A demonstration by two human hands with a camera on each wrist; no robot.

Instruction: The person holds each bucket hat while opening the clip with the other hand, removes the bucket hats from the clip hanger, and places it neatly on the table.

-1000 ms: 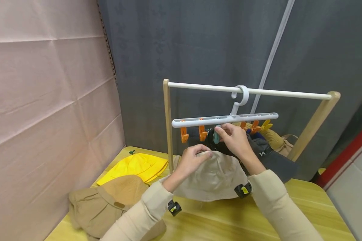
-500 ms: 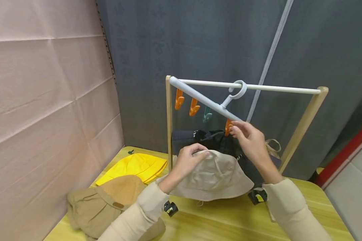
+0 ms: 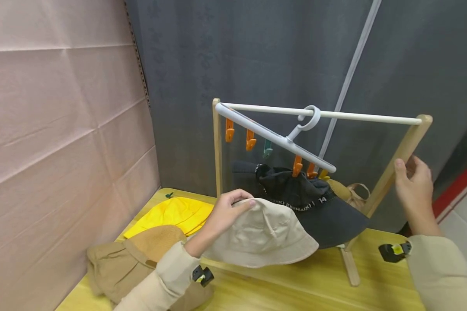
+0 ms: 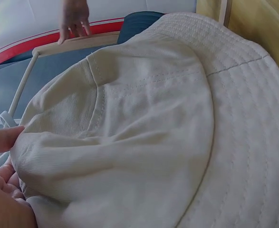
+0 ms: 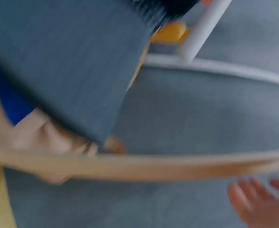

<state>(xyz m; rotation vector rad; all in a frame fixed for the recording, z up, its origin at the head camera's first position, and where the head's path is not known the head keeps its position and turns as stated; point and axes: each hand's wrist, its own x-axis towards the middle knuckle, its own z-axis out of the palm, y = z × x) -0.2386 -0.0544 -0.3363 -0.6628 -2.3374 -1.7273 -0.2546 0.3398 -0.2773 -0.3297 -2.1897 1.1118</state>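
Note:
My left hand (image 3: 227, 209) pinches the crown of a cream bucket hat (image 3: 268, 231) between thumb and fingers, over the front of the table. In the left wrist view the hat (image 4: 144, 109) fills most of the picture, its stitched brim to the right. My right hand (image 3: 416, 190) is out at the right wooden post (image 3: 406, 149) of a small rack, fingertips right at it, holding nothing else. A pale blue hanger (image 3: 253, 124) hangs tilted from the rack's white rod (image 3: 366, 116), right end down. An orange clip (image 3: 297, 166) on it overlaps a dark cap (image 3: 334, 224).
More clips line the hanger, including a green clip (image 3: 267, 149). At left on the table (image 3: 272, 287) lie a yellow hat (image 3: 171, 214) and a khaki hat (image 3: 120, 268). A tan straw hat (image 3: 340, 190) sits behind the dark cap. A grey curtain (image 3: 257, 52) hangs behind.
My right hand has left the hanger's clips and moved right to the rack's post. The hanger has swung from level to tilted. My left hand has drawn the bucket hat slightly left.

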